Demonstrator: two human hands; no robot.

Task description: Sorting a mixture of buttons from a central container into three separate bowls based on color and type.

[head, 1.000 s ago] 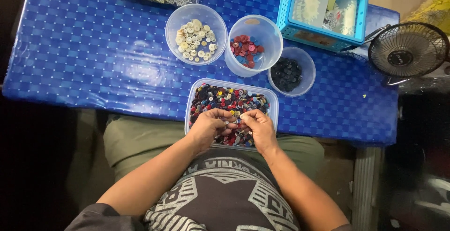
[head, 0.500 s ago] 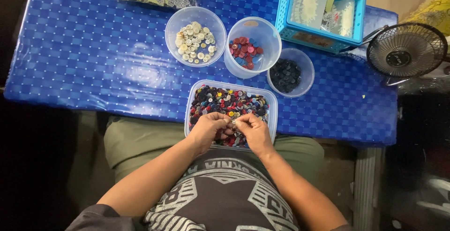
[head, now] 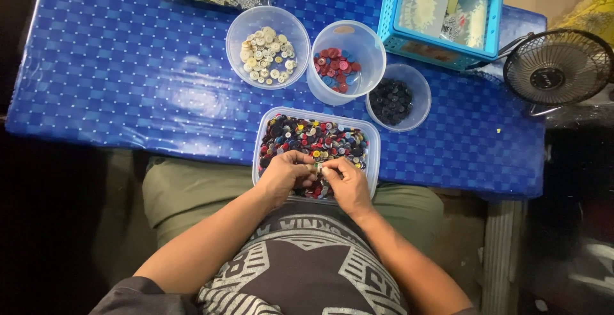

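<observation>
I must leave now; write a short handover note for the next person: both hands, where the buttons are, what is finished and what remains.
Left hand and right hand: both over the near end of the clear rectangular tub of mixed buttons, fingertips meeting on something small; I cannot tell which hand has it.
Sorted so far: cream buttons in one round bowl, red and blue buttons in the tall cup, dark buttons in the small bowl.
Left: the tub is mostly full.
</observation>
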